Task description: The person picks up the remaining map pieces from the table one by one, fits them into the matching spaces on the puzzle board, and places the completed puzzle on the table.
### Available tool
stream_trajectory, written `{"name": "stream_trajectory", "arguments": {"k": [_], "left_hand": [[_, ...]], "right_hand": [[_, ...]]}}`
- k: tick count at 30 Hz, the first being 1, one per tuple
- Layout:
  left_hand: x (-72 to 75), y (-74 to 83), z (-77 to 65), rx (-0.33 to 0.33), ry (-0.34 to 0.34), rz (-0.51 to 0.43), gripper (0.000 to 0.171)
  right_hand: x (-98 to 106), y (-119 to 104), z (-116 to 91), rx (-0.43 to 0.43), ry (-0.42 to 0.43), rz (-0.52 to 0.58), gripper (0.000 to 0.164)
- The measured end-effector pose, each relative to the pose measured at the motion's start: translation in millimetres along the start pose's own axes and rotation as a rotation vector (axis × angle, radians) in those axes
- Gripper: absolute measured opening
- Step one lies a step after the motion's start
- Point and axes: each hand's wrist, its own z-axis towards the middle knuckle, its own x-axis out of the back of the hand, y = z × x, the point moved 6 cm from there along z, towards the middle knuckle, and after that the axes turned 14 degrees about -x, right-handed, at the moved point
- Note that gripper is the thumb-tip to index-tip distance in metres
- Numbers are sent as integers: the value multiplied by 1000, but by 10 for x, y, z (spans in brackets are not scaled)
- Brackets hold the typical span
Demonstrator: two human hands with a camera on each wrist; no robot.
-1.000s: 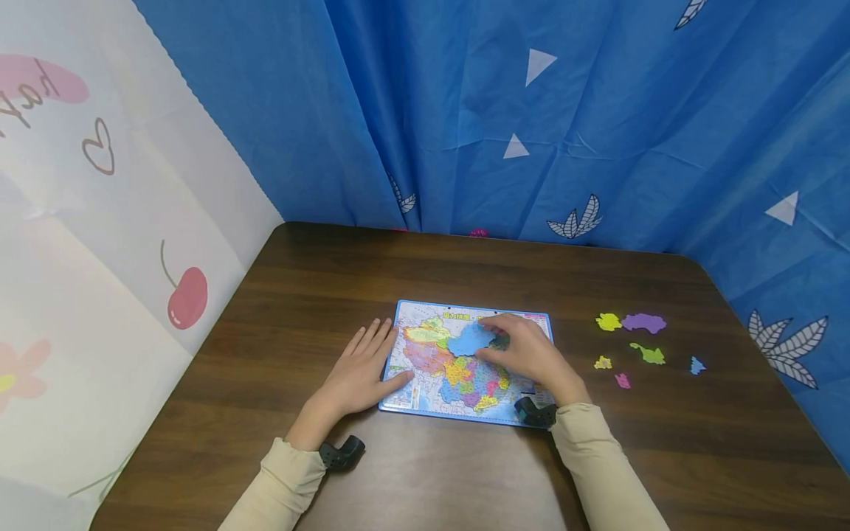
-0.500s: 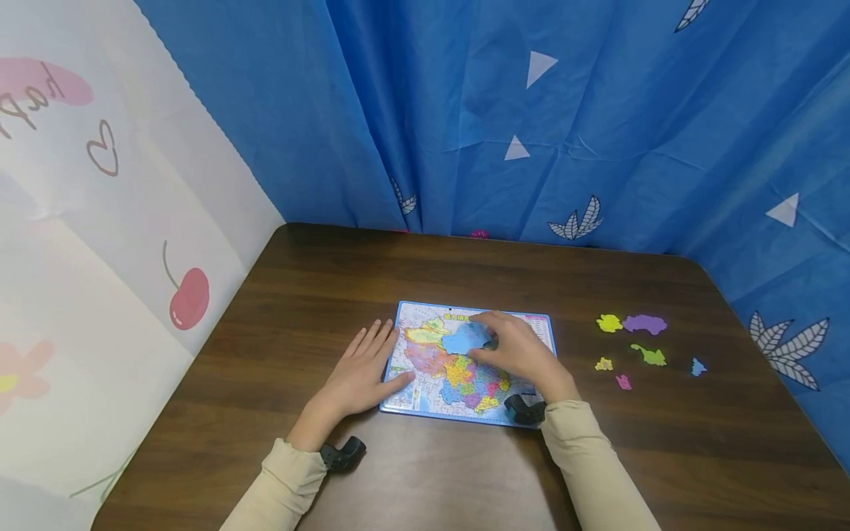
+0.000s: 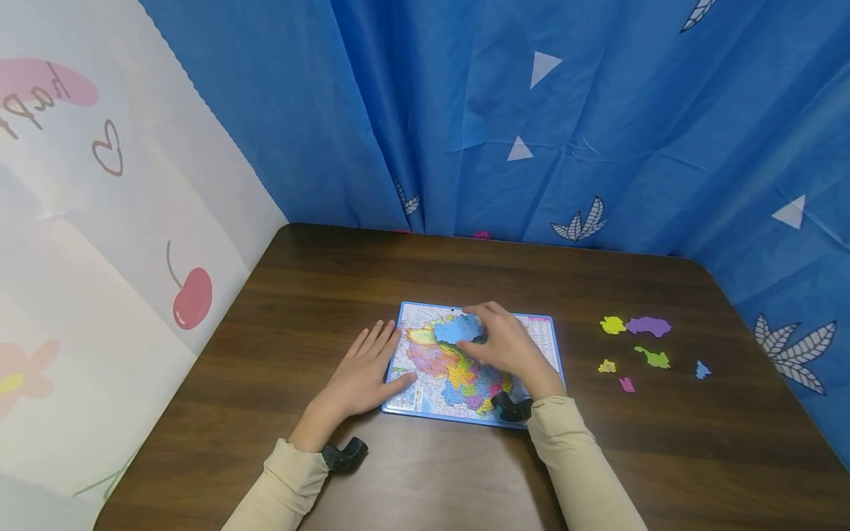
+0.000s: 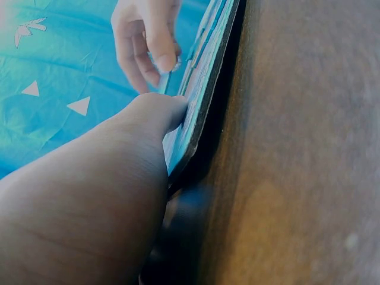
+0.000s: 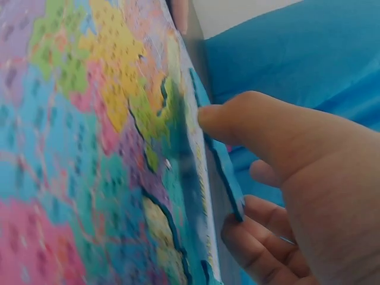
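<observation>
A map puzzle board (image 3: pixel 403 403) with coloured regions lies flat on the table. My left hand (image 3: pixel 361 377) rests on the board's left edge, fingers spread and straight, the thumb on its face. Over the upper part of the map, my right hand (image 3: pixel 508 348) pinches a large blue puzzle piece (image 3: pixel 457 330) between thumb and fingers. In the right wrist view the blue piece (image 5: pixel 222 169) stands a little off the board (image 5: pixel 77 172), with the thumb on its upper face. The left wrist view catches the right hand (image 4: pixel 145 35) above the board, the piece mostly edge-on.
To the board's right lie several loose pieces: yellow (image 3: pixel 612 325), purple (image 3: pixel 648 327), green (image 3: pixel 654 358), small yellow (image 3: pixel 607 366), pink (image 3: pixel 627 385) and small blue (image 3: pixel 702 370). A blue curtain (image 3: pixel 465 147) hangs behind the wooden table (image 3: pixel 345 258).
My right hand has carried the blue piece leftward across the upper map, near the yellow region. The left hand has stayed in place on the board's edge.
</observation>
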Motion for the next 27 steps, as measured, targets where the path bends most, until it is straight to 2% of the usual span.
{"name": "stream_trajectory", "arguments": {"k": [5, 15, 27], "left_hand": [[14, 15, -1, -1, 3, -5, 91], [-4, 10, 6, -5, -9, 3, 91], [-14, -9, 10, -11, -7, 7, 91]], "right_hand": [[-51, -42, 13, 2, 33, 33, 63], [-199, -104, 21, -16, 37, 54, 68], [-343, -147, 31, 120, 144, 113, 62]]}}
